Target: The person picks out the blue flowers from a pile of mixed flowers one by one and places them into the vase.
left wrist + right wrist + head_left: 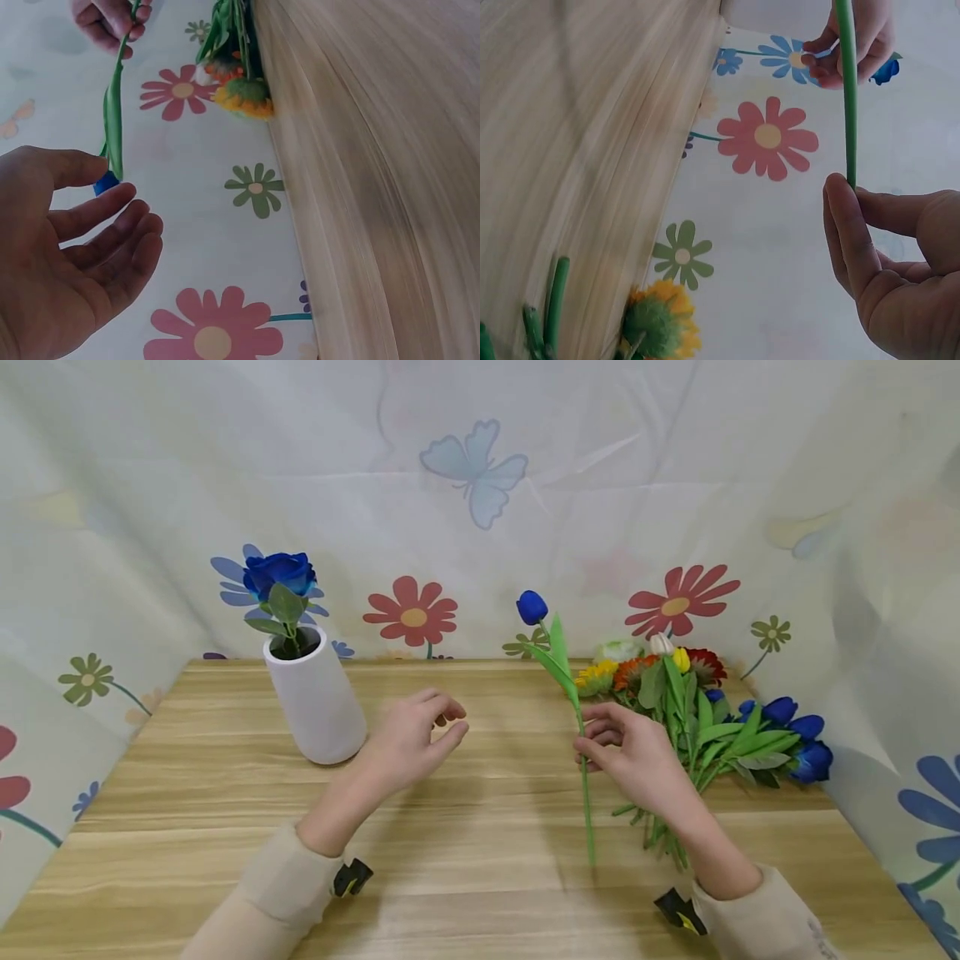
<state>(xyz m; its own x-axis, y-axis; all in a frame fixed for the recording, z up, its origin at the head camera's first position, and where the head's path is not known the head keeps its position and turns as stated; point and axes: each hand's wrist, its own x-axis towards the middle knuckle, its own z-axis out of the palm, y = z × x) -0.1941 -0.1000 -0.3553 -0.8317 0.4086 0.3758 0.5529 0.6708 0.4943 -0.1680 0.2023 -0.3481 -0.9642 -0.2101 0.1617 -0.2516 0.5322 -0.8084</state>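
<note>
A blue tulip [532, 607] with long green leaves stands nearly upright above the table, its stem [850, 97] pinched between the thumb and fingers of my right hand [633, 756]. My left hand [412, 739] hovers over the middle of the table with loosely bent fingers and holds nothing. In the left wrist view the tulip's blue head shows behind the left thumb and forefinger, apart from them in the head view. Left of that hand stands a white vase [318, 702] holding one blue rose [280, 577] with green leaves.
A pile of artificial flowers [697, 727] lies at the table's right, with yellow, orange, red, white and blue heads and stems toward the front. The wooden table [480, 877] meets a flower-printed cloth backdrop [337, 510] at its back edge.
</note>
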